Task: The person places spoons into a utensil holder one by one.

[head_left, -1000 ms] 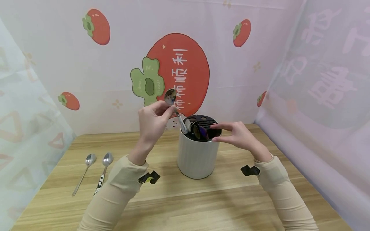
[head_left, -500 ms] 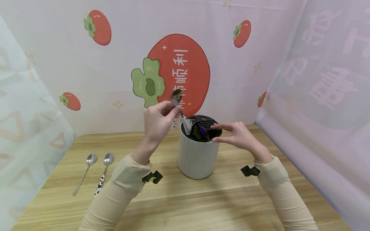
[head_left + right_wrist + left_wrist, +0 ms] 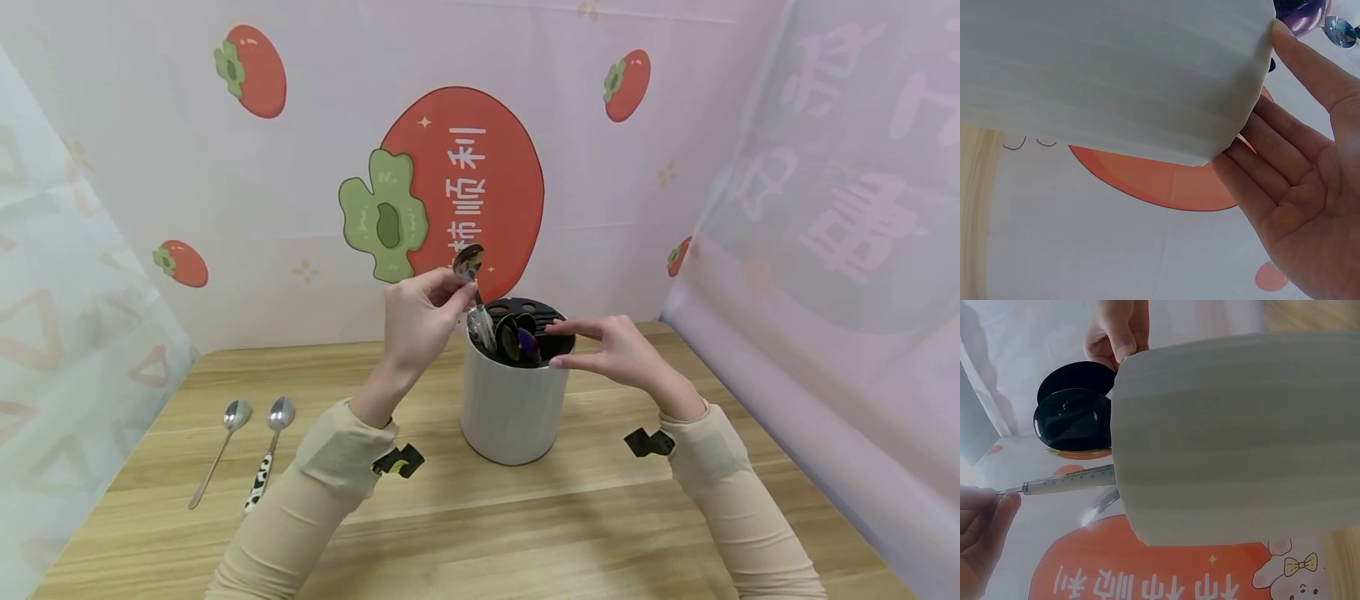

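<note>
My left hand (image 3: 424, 312) pinches a spoon (image 3: 468, 260) near its neck, bowl upward, above the left side of a white ribbed utensil holder (image 3: 512, 412). In the left wrist view the spoon's pale patterned handle (image 3: 1069, 482) runs down past the rim into the holder. Several spoons stand in the holder's black slotted insert, among them dark-looking bowls (image 3: 1072, 419) and one with a purple sheen (image 3: 528, 344). My right hand (image 3: 611, 350) rests at the holder's right rim. Its thumb touches the near edge and its fairly straight fingers lie along the far side.
Two spoons lie on the wooden table (image 3: 480, 542) at the left: a plain slim metal spoon (image 3: 222, 446) and a spoon with a black-and-white handle (image 3: 270, 446). A printed cloth (image 3: 300, 167) hangs close behind the holder, with more cloth along both sides.
My left hand has moved right and slightly down with the spoon, which now stands more upright, its handle lower in the holder. The right hand has stayed put.
</note>
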`<control>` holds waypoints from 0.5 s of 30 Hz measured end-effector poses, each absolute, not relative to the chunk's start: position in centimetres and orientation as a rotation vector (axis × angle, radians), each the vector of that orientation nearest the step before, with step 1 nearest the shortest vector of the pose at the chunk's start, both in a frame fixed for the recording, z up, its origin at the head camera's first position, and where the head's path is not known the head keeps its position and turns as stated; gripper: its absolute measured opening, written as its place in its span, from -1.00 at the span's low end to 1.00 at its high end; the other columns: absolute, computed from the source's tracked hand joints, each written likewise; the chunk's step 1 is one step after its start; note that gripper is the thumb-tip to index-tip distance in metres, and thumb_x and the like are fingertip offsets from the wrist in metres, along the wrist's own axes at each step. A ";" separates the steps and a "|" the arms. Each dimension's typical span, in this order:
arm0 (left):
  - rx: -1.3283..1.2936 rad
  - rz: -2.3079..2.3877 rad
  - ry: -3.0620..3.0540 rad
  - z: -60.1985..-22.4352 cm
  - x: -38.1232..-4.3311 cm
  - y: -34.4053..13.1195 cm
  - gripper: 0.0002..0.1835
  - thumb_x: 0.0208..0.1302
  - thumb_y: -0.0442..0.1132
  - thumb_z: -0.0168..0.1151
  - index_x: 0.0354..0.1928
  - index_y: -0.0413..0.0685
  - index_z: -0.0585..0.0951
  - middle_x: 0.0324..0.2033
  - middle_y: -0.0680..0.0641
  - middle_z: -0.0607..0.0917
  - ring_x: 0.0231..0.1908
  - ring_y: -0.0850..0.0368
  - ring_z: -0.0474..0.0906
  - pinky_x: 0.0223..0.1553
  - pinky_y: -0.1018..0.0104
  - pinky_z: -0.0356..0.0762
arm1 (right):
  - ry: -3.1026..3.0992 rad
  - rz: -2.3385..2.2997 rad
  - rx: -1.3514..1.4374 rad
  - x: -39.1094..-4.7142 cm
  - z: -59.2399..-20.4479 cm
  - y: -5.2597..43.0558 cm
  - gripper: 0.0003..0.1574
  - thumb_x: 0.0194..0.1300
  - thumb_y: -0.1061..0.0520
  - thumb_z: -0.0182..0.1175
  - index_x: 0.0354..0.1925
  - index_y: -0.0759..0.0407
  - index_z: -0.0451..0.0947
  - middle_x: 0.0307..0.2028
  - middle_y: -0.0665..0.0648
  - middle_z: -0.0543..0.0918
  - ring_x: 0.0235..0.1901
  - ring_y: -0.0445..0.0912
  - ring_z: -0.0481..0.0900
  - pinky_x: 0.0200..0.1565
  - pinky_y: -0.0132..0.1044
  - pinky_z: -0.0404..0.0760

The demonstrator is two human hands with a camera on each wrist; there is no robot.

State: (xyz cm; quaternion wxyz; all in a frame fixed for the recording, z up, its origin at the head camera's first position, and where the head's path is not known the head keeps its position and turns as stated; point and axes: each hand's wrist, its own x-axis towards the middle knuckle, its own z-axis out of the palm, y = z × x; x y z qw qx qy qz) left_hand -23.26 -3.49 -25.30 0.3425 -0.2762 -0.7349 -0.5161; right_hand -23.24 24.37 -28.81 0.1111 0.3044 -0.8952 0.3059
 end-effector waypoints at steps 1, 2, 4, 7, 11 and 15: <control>-0.718 -1.337 -1.921 -25.3 -23.2 -3.5 -0.93 0.15 -0.33 0.32 -0.43 -0.17 0.71 -0.58 -0.04 0.72 -0.58 0.22 0.63 -0.50 0.52 0.54 | -2.631 0.899 0.891 -23.2 -28.8 24.4 -0.44 0.05 -0.13 0.40 0.04 -0.03 0.62 0.07 0.07 0.63 0.15 0.00 0.53 0.14 0.01 0.48; -0.717 -1.331 -1.931 -25.3 -23.2 -3.5 -0.94 0.15 -0.33 0.32 -0.43 -0.17 0.71 -0.58 -0.04 0.72 -0.59 0.23 0.62 -0.50 0.52 0.53 | -2.630 0.899 0.891 -23.2 -28.8 24.4 -0.44 0.05 -0.13 0.40 0.04 -0.03 0.62 0.07 0.07 0.63 0.15 0.00 0.53 0.14 0.01 0.48; -0.717 -1.327 -1.942 -25.2 -23.2 -3.5 -0.94 0.15 -0.33 0.32 -0.43 -0.16 0.72 -0.58 -0.03 0.72 -0.59 0.25 0.61 -0.51 0.52 0.52 | -2.628 0.903 0.895 -23.2 -28.7 24.4 -0.44 0.05 -0.13 0.40 0.04 -0.02 0.62 0.07 0.07 0.64 0.14 0.00 0.54 0.14 0.01 0.48; -0.715 -1.316 -1.949 -25.2 -23.2 -3.5 -0.94 0.15 -0.33 0.32 -0.43 -0.16 0.72 -0.59 -0.02 0.72 -0.60 0.26 0.61 -0.52 0.51 0.51 | -2.625 0.912 0.904 -23.2 -28.7 24.4 -0.44 0.06 -0.12 0.40 0.04 -0.01 0.62 0.07 0.08 0.64 0.14 0.00 0.54 0.15 0.00 0.48; -0.716 -1.291 -1.976 -25.2 -23.3 -3.5 -0.94 0.14 -0.33 0.32 -0.45 -0.14 0.71 -0.60 0.00 0.71 -0.61 0.28 0.60 -0.54 0.48 0.51 | -2.627 0.905 0.901 -23.2 -28.8 24.4 -0.44 0.06 -0.12 0.40 0.04 -0.01 0.62 0.07 0.08 0.64 0.14 0.00 0.54 0.14 0.01 0.48; -0.707 -1.271 -2.040 -25.1 -23.2 -3.6 -0.93 0.13 -0.32 0.33 -0.47 -0.13 0.71 -0.63 0.01 0.70 -0.63 0.29 0.58 -0.54 0.46 0.51 | -2.637 0.904 0.891 -23.2 -28.8 24.4 -0.43 0.05 -0.13 0.39 0.04 -0.02 0.61 0.08 0.08 0.63 0.15 0.00 0.53 0.15 0.02 0.48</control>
